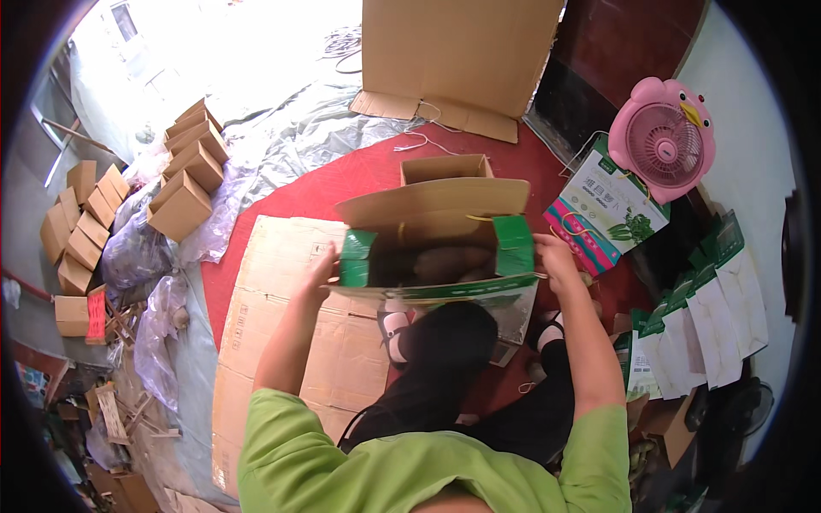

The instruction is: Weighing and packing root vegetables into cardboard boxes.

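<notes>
An open cardboard box (432, 198) with green side flaps is in front of me, its brown back lid flap standing up. Several dark brown, rounded lumps (451, 263) lie inside; their kind is hard to make out in the shade. My left hand (323, 267) grips the box's left end beside a green flap. At the opposite end my right hand (556, 258) is closed on the edge, fingers partly hidden. Under the box, near my feet, part of a pale box (513, 318) shows. Just behind stands a smaller brown carton (446, 168).
Flattened cardboard (286, 316) covers the red floor to the left. Empty cartons (184, 201) are stacked at the far left by plastic bags (137, 244). On the right, a pink fan (663, 137) sits on a printed box (599, 201), with folded green-and-white cartons (705, 316) nearer me.
</notes>
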`<control>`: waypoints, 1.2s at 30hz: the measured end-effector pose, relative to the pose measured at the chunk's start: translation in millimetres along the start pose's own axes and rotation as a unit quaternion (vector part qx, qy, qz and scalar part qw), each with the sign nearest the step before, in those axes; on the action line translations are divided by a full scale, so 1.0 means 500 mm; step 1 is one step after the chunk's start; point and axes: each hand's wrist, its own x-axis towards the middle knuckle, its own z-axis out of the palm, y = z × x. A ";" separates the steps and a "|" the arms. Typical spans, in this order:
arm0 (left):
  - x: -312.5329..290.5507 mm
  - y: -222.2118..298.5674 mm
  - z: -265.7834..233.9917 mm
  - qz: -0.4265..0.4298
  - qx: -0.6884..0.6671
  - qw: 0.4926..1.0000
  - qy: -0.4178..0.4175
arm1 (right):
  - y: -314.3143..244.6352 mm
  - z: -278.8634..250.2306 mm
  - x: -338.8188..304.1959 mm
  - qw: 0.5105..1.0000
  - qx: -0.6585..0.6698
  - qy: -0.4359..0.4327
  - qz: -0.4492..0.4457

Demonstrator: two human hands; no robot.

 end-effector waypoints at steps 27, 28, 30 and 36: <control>-0.790 -0.616 -0.621 -0.155 -0.175 0.932 0.277 | 0.280 0.722 -0.330 0.708 -0.393 -0.578 0.101; -0.796 -0.612 -0.635 -0.165 -0.153 0.929 0.293 | 0.295 0.730 -0.313 0.705 -0.427 -0.565 -0.019; -0.757 -0.573 -0.624 -0.185 -0.092 0.911 0.357 | 0.306 0.719 -0.280 0.747 -0.403 -0.513 -0.126; -0.726 -0.411 -0.651 0.157 0.281 0.658 0.680 | 0.070 0.600 -0.238 0.838 -0.250 -0.442 -0.198</control>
